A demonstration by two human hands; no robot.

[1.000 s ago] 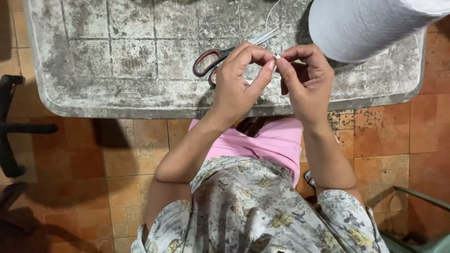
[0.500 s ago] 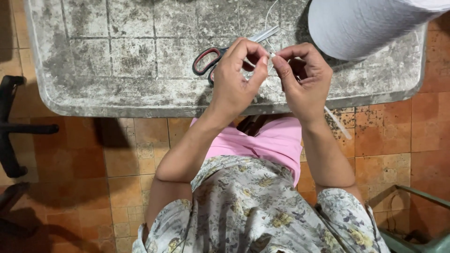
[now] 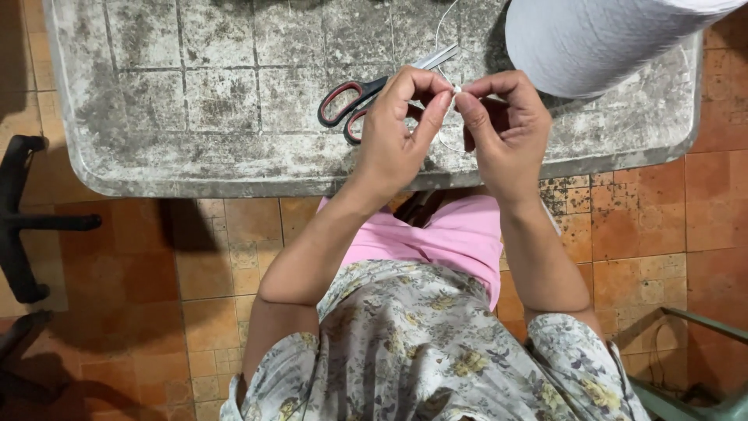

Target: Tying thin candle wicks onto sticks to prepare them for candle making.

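Head view: the left hand (image 3: 397, 132) and the right hand (image 3: 506, 125) meet just above the near edge of the worn grey tabletop (image 3: 195, 101), fingertips pressed together and pinching a small white bit of thread (image 3: 456, 91) between them. A thin white strand runs from there up across the tabletop. The red-handled scissors (image 3: 354, 101) lie on the tabletop just behind the left hand, partly hidden by it. A big white cone of yarn (image 3: 600, 39) stands behind and to the side of the right hand.

The thread end is tiny; as I judge it, a slight slackening of either pinch could let it slip and drop out of sight.

Against a second ago, both hands sit a little closer together, the pinch tighter; scissors and cone are unmoved.
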